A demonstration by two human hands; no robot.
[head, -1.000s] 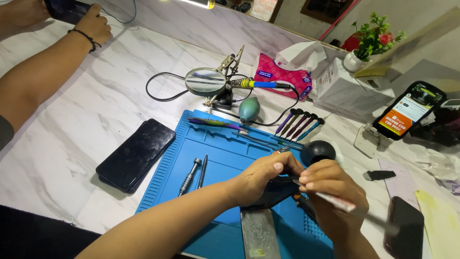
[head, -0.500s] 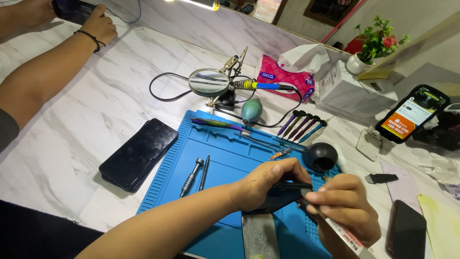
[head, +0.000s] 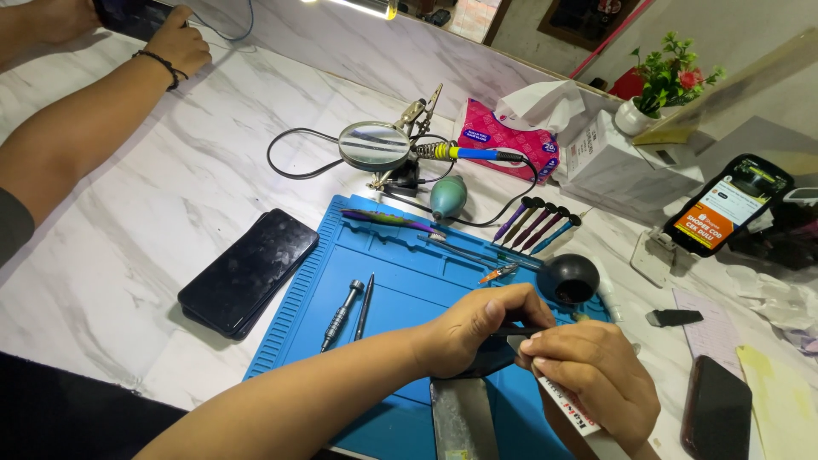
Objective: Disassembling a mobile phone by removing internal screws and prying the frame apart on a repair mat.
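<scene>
My left hand [head: 473, 332] reaches in from the lower left and rests on a small dark object [head: 487, 362] on the blue work mat [head: 400, 281]. Its fingers pinch a thin dark tool [head: 521, 330]. My right hand [head: 592, 379] sits just to the right, fingertips touching the left hand's, and grips a small white tube with red print [head: 569, 413] that points down and to the right. The dark object is mostly hidden under both hands. A grey flat slab [head: 464, 422] lies on the mat right below them.
A black phone [head: 247, 273] lies left of the mat. On the mat are two small screwdrivers [head: 351, 311], purple tweezers [head: 388, 220] and a black round cup [head: 569, 278]. Behind stand a magnifier clamp [head: 375, 145], soldering iron [head: 460, 153] and lit phone [head: 728, 204]. Another person's hand [head: 179, 43] is far left.
My right hand has dropped slightly and turned the white tube from pointing right to pointing down-right under the hand. My left hand has stayed on the dark object.
</scene>
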